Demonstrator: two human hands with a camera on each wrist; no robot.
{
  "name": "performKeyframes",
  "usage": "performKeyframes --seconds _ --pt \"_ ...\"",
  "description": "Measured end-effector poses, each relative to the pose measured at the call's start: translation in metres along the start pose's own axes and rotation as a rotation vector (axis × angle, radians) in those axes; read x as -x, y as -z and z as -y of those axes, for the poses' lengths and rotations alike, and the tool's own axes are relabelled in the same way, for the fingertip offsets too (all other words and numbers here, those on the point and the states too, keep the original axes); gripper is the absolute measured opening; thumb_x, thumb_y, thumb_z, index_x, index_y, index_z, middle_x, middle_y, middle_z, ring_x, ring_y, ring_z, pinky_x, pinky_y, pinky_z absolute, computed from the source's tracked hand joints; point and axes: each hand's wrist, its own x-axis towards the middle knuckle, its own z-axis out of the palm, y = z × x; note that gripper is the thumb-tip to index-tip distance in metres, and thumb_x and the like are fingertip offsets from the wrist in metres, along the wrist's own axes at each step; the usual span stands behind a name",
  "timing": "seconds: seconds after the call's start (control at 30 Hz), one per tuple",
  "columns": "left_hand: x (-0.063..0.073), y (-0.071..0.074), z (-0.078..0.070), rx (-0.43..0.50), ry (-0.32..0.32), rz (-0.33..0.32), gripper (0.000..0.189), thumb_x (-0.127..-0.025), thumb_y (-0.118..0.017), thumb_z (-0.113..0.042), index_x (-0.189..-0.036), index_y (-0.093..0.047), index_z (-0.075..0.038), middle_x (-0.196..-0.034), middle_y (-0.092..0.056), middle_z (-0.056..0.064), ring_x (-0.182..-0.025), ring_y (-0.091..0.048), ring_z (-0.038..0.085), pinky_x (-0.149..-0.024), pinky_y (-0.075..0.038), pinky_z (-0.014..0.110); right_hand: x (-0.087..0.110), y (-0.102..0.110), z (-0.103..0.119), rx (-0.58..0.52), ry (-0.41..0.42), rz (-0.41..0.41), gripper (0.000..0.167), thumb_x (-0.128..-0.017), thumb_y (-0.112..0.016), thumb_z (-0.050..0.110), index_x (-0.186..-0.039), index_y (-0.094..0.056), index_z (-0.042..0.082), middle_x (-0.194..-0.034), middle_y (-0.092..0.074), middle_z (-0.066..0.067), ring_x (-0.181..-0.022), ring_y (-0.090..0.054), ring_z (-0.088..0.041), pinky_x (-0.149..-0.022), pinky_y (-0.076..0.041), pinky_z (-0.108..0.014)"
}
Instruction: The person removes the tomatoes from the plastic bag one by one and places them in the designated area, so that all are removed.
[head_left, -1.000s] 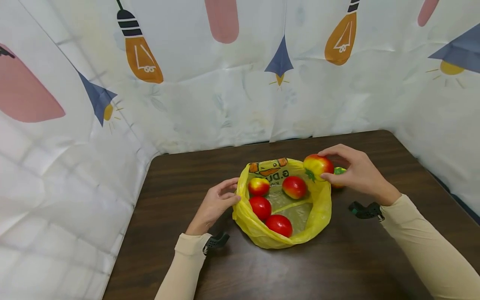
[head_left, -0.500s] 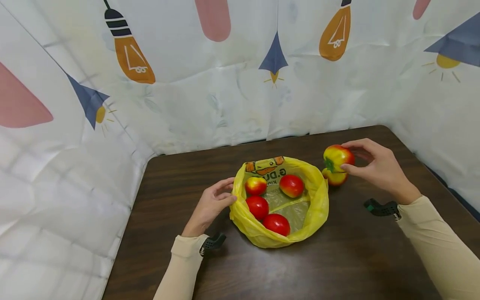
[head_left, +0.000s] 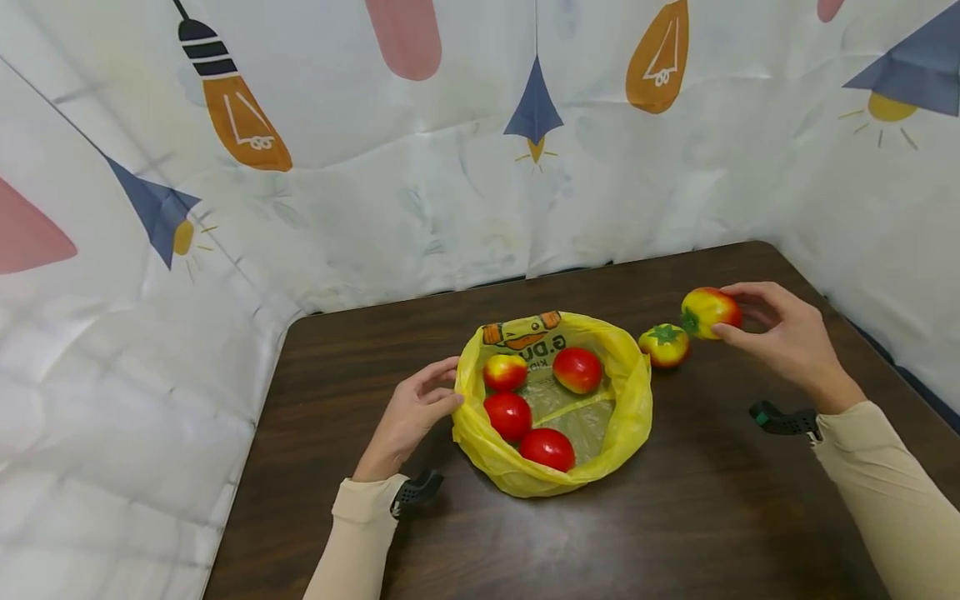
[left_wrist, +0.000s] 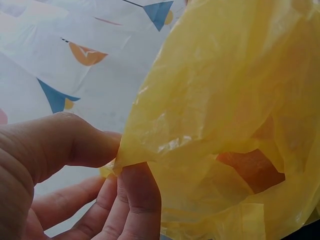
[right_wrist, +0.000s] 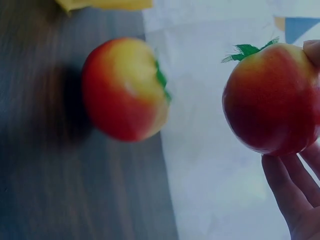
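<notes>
Left hand (head_left: 405, 417): pinching thin yellow plastic bag (head_left: 636, 408) by left rim, perhaps for keeping its mouth wide.
Inside bag: four glossy round fruits (head_left: 509, 417), red or red with yellow.
Table (head_left: 360, 354): dark brown, wood-grained, bearing bag and, just right of it, round red-yellow fruit with green leaves (head_left: 663, 346).
Right hand (head_left: 795, 337): gripping rounded red-yellow leafy fruit (head_left: 714, 312) between thumb and fingertips at red end, above table, seemingly so for leaving leafy end free.
Held fruit's direction: leaves pointing left, toward bag; long axis roughly sideways.
Behind: white cloth (head_left: 360, 208) with printed lamps.
</notes>
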Motion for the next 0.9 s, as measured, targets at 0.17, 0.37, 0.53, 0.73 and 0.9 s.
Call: performKeyframes --seconds 0.17,0.37,0.53,0.73,0.9 --pt "0.000 0.001 0.001 0.000 0.000 0.003 0.058 -0.095 -0.074 -0.017 -0.149 -0.053 -0.021 -0.141 -0.057 0.012 -0.111 -0.071 0.020 -0.098 -0.059 0.026 0.005 0.002 -0.016 0.031 -0.057 -0.014 0.050 -0.083 -0.084 0.005 -0.130 -0.065 0.009 -0.120 -0.057 0.021 -0.103 -0.056 0.023 -0.087 -0.043 0.005" --pt "-0.001 0.001 0.001 0.002 0.000 0.006 0.058 -0.095 -0.074 -0.018 -0.149 -0.053 -0.021 -0.140 -0.058 0.013 -0.110 -0.071 0.018 -0.097 -0.059 0.026 0.011 0.003 -0.028 0.037 -0.076 -0.016 0.050 -0.085 -0.084 0.009 -0.132 -0.065 0.010 -0.120 -0.056 0.023 -0.101 -0.056 0.027 -0.084 -0.045 0.004" --pt "-0.002 0.001 0.002 0.006 -0.005 0.002 0.058 -0.095 -0.074 -0.017 -0.149 -0.053 -0.020 -0.140 -0.057 0.013 -0.107 -0.072 0.015 -0.098 -0.058 0.025 0.014 0.003 -0.036 0.054 -0.090 -0.017 0.050 -0.085 -0.084 0.012 -0.131 -0.065 0.008 -0.118 -0.053 0.027 -0.099 -0.054 0.029 -0.083 -0.044 0.005" --pt "-0.004 0.000 0.002 0.002 -0.002 -0.001 0.058 -0.095 -0.074 -0.017 -0.149 -0.053 -0.020 -0.140 -0.056 0.013 -0.106 -0.072 0.014 -0.098 -0.058 0.024 0.017 0.002 -0.045 0.073 -0.110 -0.009 0.051 -0.086 -0.084 0.014 -0.132 -0.064 0.005 -0.117 -0.051 0.027 -0.097 -0.052 0.029 -0.082 -0.043 0.006" --pt "-0.005 0.000 0.004 0.005 0.002 0.000 0.058 -0.095 -0.074 -0.017 -0.149 -0.053 -0.019 -0.140 -0.056 0.013 -0.106 -0.072 0.014 -0.097 -0.058 0.024 0.019 -0.002 -0.052 0.069 -0.121 0.009 0.050 -0.086 -0.084 0.016 -0.131 -0.064 0.006 -0.116 -0.051 0.029 -0.096 -0.053 0.029 -0.081 -0.044 0.005"
